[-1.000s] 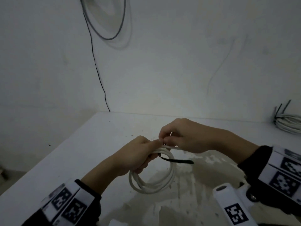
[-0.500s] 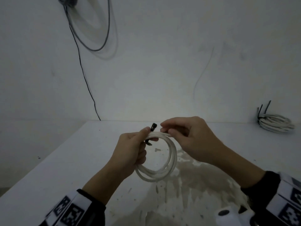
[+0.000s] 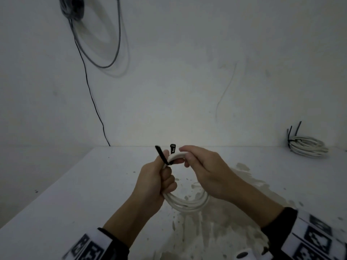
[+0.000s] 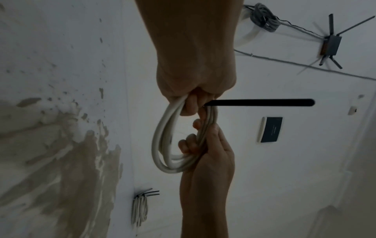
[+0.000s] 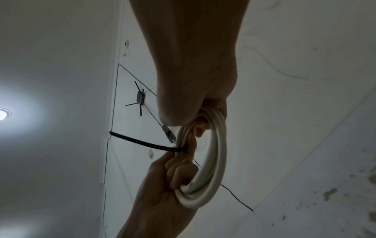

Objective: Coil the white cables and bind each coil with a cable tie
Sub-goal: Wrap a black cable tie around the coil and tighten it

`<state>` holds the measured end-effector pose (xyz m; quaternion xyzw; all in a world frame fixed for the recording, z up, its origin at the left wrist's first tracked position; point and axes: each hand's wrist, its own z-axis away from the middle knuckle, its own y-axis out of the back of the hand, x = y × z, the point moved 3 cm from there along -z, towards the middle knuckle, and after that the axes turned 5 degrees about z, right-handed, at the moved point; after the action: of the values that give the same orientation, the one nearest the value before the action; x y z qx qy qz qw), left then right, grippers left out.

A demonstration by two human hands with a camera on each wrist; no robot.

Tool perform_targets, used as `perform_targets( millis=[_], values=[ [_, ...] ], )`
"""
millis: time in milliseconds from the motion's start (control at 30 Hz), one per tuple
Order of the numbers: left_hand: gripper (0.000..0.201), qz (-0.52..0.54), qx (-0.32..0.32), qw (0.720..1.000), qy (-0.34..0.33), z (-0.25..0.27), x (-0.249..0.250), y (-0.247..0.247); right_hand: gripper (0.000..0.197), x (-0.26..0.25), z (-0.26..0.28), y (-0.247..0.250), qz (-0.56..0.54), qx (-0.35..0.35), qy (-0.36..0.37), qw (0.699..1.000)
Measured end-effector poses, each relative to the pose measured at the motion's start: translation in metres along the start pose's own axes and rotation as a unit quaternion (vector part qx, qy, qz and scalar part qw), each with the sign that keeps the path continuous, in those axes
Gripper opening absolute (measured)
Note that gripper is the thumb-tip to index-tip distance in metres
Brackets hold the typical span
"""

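Black cable tie (image 3: 161,154) now looped under the raised coil (image 3: 187,202)

Bare white room, stained table (image 3: 56,203), wall router (image 4: 331,45), dangling cables (image 3: 90,87)

left hand (image 3: 156,182): fist, fingers curled | right hand (image 3: 204,171): fingers curled, pinching

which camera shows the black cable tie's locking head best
The head view: the black cable tie shows its locking head upright above the white cable coil, tail beside it. Both wrist views show only the straight tail; the head is hidden.
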<state>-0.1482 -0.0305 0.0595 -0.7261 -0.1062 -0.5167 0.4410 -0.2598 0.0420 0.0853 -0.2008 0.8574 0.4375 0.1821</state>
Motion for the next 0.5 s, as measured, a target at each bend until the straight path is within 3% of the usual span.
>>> perform_targets(
  millis=[200,300,500],
  values=[
    [0.047,-0.198,-0.077,0.977,0.019,0.001,0.002,0.006,0.03,0.003,0.001,-0.001,0.072,-0.004,0.046,0.996],
    [0.043,-0.217,-0.123,0.966,0.061,0.002,0.006,0.007,0.029,0.005,0.001,-0.002,0.113,-0.012,0.071,0.991],
    [0.043,-0.206,-0.122,0.965,0.103,0.001,0.005,0.01,0.031,0.008,0.001,-0.013,0.165,-0.06,0.092,0.98]
  ],
)
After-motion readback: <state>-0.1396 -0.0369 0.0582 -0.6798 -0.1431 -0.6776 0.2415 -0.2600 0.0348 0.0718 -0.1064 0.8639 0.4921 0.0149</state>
